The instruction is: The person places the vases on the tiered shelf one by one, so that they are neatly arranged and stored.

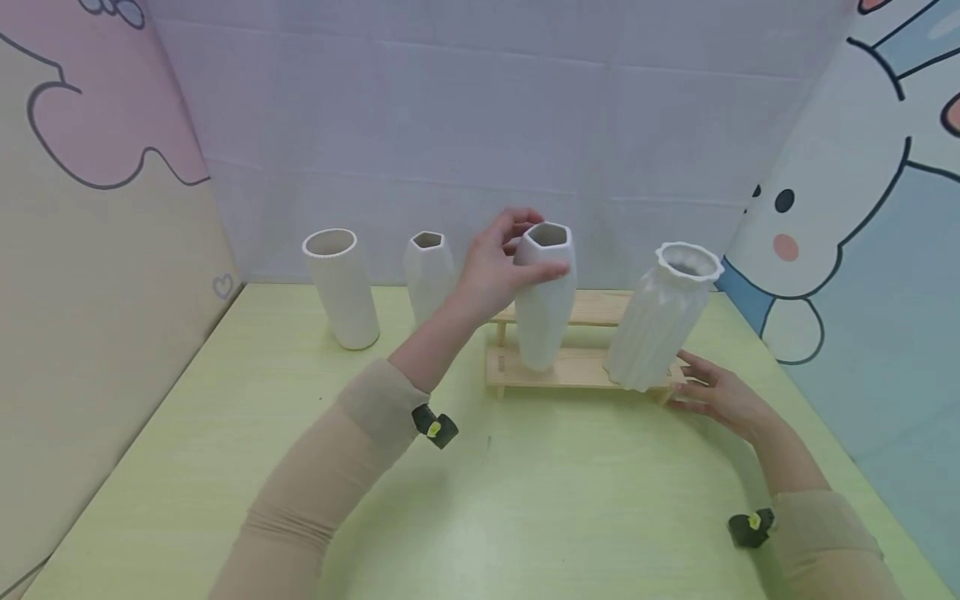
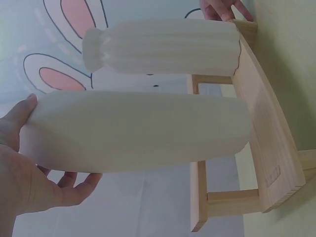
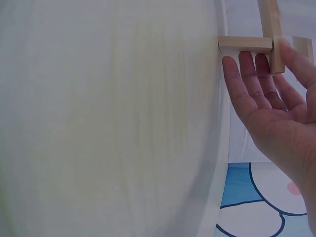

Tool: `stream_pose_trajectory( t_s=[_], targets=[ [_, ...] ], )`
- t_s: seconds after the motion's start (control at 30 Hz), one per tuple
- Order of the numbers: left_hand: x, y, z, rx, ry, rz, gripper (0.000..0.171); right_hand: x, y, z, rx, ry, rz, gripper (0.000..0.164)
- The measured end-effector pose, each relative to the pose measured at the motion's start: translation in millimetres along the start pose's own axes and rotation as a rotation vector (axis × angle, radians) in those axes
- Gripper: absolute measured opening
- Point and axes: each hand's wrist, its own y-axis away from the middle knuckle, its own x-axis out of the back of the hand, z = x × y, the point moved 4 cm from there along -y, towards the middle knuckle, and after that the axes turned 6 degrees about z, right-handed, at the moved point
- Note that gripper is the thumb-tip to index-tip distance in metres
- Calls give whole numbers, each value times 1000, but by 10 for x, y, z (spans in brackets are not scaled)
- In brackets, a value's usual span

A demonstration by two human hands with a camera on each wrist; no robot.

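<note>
A white faceted vase (image 1: 546, 308) with a five-sided mouth is gripped near its top by my left hand (image 1: 498, 267). Its base is at the lower step of a two-step wooden stand (image 1: 581, 368); whether it touches the board, I cannot tell. In the left wrist view, thumb and fingers lie on opposite sides of the vase (image 2: 138, 131). A white pleated vase with a frilled rim (image 1: 660, 321) stands on the right of the lower step. Beside it, my right hand (image 1: 723, 400) holds the stand's right end, thumb and fingers around the board's end (image 3: 277, 54).
On the table (image 1: 480, 500), left of the stand, are a ribbed white cylinder vase (image 1: 345, 292) and another faceted white vase (image 1: 429, 279), partly behind my left arm. A pale back wall (image 1: 480, 125) and cartoon-printed side walls (image 1: 840, 208) enclose the table.
</note>
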Motion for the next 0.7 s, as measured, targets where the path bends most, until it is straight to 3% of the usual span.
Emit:
stream_pose_trajectory(
  t_s=[0.37, 0.7],
  targets=[
    [-154, 2, -155, 19, -18, -18, 58, 7, -12, 7, 5, 0, -4, 81],
    [-251, 11, -151, 7, -90, -42, 62, 6, -21, 15, 14, 3, -5, 81]
  ],
)
